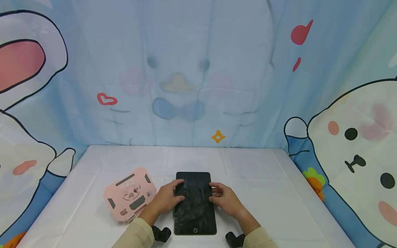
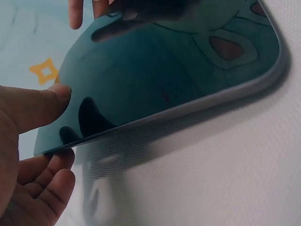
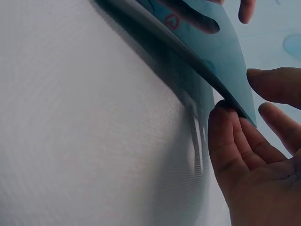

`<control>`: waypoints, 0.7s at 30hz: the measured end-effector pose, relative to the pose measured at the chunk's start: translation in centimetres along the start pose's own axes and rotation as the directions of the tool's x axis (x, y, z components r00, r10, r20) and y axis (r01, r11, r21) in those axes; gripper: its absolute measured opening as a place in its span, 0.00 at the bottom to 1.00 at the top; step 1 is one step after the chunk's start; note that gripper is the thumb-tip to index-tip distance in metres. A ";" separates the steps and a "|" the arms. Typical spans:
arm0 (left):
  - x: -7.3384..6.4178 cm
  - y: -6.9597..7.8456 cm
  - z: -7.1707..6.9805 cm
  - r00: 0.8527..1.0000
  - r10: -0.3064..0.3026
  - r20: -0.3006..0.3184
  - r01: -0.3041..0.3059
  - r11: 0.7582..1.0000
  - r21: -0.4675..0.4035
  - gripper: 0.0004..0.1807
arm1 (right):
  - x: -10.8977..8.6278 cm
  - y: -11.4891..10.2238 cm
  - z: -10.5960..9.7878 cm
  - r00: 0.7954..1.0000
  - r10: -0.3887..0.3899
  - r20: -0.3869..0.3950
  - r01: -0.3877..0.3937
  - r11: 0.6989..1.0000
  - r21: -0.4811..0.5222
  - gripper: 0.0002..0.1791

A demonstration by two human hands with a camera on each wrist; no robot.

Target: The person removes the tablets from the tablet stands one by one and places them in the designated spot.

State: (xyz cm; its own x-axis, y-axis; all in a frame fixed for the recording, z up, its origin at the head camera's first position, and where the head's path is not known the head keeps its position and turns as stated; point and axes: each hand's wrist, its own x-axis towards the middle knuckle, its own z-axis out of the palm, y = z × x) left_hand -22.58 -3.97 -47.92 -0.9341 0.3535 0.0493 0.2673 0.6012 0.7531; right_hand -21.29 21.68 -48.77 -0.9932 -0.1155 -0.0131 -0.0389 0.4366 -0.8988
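Observation:
A black tablet (image 1: 194, 210) with a round home button at its near end lies between both hands over the white table. My left hand (image 1: 165, 200) grips its left edge, thumb on the glass and fingers beneath, as the left wrist view shows on the tablet (image 2: 155, 89). On the opposite edge, my right hand (image 1: 228, 201) holds the tablet with fingertips under the rim and thumb at the screen side. A gap with shadow shows under the tablet edge (image 3: 188, 54) in the right wrist view. Left of the left hand is a pink tablet case (image 1: 116, 190) with cutouts.
White cloth covers the table (image 1: 273, 196). A blue cartoon curtain (image 1: 242, 69) hangs behind and at both sides. Black devices are worn at the left wrist (image 1: 162, 234) and the right wrist (image 1: 234, 239).

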 end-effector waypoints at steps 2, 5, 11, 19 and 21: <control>0.0 0.0 0.0 1.000 0.000 0.003 0.000 1.000 0.005 0.32 | -0.1 0.0 0.0 1.000 -0.003 -0.006 0.003 1.000 -0.005 0.29; 0.0 0.0 0.1 1.000 -0.001 0.009 0.001 1.000 0.011 0.32 | -0.2 0.0 0.0 1.000 -0.008 -0.013 0.007 1.000 -0.018 0.28; 0.0 -0.1 0.2 1.000 -0.009 0.016 0.009 1.000 0.025 0.32 | -0.2 0.1 0.0 1.000 -0.015 -0.009 0.015 0.998 -0.064 0.26; -0.1 0.0 0.4 0.999 -0.015 0.028 0.014 1.000 0.021 0.33 | -0.3 0.2 0.1 1.000 -0.006 -0.015 0.004 0.996 -0.088 0.26; -0.1 0.0 0.4 0.999 -0.020 0.030 0.020 1.000 0.017 0.33 | -0.3 0.2 0.1 1.000 -0.002 -0.014 0.001 0.996 -0.088 0.26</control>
State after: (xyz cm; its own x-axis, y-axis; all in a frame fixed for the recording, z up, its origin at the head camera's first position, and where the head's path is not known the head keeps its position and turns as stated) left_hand -22.41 -3.69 -48.19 -0.9319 0.3625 0.0144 0.2526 0.6201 0.7428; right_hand -20.94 21.67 -48.98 -0.9946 -0.1038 -0.0047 -0.0495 0.5134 -0.8567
